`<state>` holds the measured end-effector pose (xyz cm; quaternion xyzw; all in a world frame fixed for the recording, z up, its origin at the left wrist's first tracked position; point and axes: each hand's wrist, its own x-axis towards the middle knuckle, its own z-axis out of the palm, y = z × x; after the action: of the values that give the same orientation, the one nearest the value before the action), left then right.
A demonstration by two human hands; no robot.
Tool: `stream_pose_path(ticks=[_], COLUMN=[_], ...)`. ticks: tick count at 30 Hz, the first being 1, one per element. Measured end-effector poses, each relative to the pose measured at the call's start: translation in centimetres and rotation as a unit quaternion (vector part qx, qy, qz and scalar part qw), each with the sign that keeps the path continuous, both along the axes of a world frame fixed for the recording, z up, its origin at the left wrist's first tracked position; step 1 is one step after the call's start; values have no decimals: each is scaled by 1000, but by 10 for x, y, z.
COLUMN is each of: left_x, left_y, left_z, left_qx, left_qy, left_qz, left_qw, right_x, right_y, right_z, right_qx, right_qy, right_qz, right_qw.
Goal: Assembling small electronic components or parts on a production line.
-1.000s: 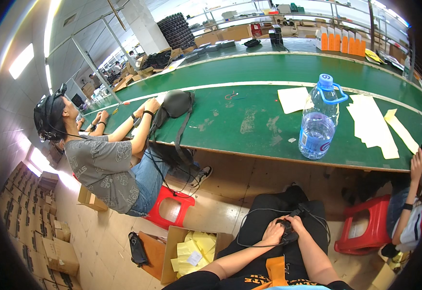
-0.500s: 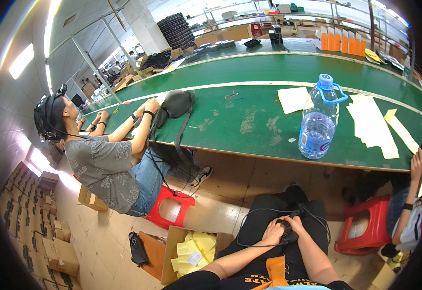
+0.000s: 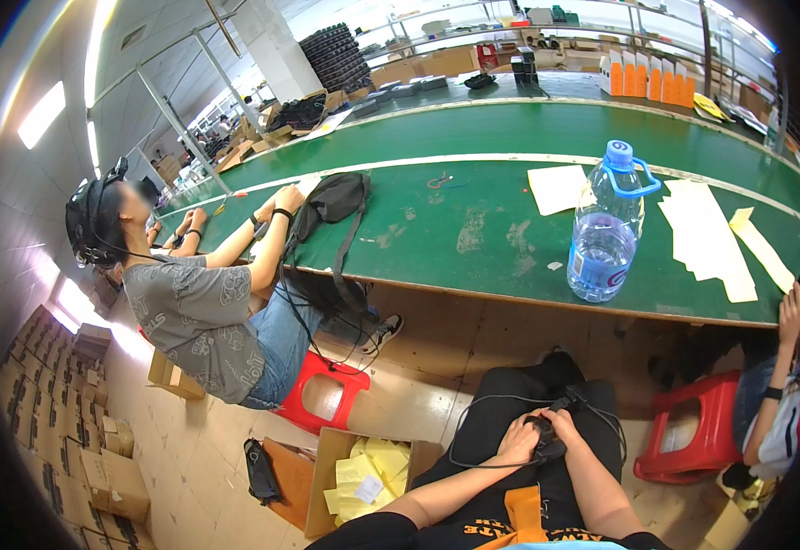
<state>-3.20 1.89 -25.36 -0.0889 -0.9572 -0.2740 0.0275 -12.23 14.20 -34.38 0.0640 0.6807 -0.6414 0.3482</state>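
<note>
As left hand point(image 3: 515, 441) and right hand point(image 3: 561, 425) curl fingers point(image 3: 529, 423) round rounded black object point(image 3: 548, 449) | thin cable point(image 3: 494, 398) loops alongside

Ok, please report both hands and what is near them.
Left hand and right hand together over lap, at small dark object. Grip unclear. Cable loops across lap beside them.

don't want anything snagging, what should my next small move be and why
Perhaps ease the black cable clear of your left hand first. It curves out past that hand and back by its wrist, while your left and right hand meet at a small black device, so lifting could catch it.
</note>
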Motion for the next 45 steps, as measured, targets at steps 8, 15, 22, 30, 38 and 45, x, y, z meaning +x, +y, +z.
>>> stream_pose_path(ticks=[8, 15, 22, 30, 38, 45], left_x=[0, 0, 1, 0, 1, 1], left_y=[-1, -1, -2, -1, -1, -1], left_z=[-5, -11, -13, -9, -3, -7], left_qx=[-12, -19, -14, -17, -15, -10], left_qy=[17, -6, 6, 28, 17, -9], left_qz=[3, 1, 0, -5, 0, -6], left_qw=[1000, 1000, 1000, 999, 1000, 1000], right_x=[2, 3, 4, 2, 0, 2], right_y=[-2, -2, -4, 0, -2, -2], right_z=[0, -14, 4, -17, 3, 15], right_qx=[-19, -26, 42, 18, 12, -17], right_qy=[19, 43, 28, 34, -26, -28], right_qz=[-13, -27, -28, -30, -35, -2], right_qw=[1000, 998, 998, 999, 999, 999])
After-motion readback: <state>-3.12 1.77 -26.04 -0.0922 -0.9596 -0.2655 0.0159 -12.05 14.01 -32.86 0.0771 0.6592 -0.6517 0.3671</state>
